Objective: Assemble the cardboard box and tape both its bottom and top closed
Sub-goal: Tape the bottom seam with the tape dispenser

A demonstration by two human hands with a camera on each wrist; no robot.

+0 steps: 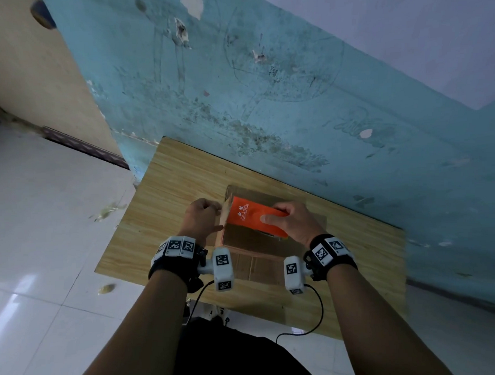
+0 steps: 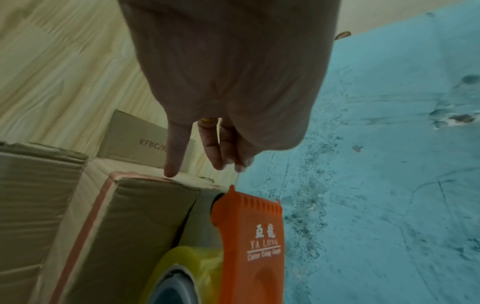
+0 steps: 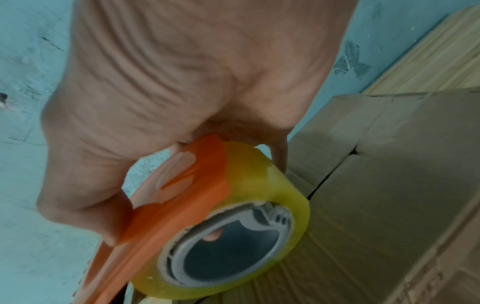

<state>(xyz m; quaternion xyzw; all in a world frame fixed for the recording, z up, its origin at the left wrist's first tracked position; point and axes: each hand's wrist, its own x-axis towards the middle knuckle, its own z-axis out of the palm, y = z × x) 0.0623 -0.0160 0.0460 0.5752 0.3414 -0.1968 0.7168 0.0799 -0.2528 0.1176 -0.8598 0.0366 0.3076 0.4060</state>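
Orange plastic is what catches the eye: one tape dispenser [image 1: 254, 216] sits on top of the one cardboard box [image 1: 244, 240], which stands near the middle of the wooden table [image 1: 166, 185] pushed against the turquoise wall [image 1: 293, 100]. My right hand [image 1: 294, 220] grips the dispenser, thumb flat along its orange side and the other fingers wrapped over its far edge. My left hand [image 1: 202, 217] rests at the box's left edge, wrist bent so the fingers point down; from the head view they look loosely curled, and I cannot tell there what they touch. My left wrist view shows more: the fingers [image 2: 174, 152] hang fairly straight, and one fingertip touches the taped corner edge of the box [image 2: 135, 218], holding nothing. It also shows white "YA LONG" lettering on the dispenser [image 2: 255, 236], its toothed end toward the box's far edge, and a flap [image 2: 140, 139] printed "KFBC". My right wrist view alone shows the one roll of yellowish clear tape [image 3: 254, 183] mounted in the dispenser, its grey core facing the camera, and the seam [image 3: 332, 174] where two top flaps meet beneath it. Two marker-tagged wristbands, one per wrist, are visible only from the head.
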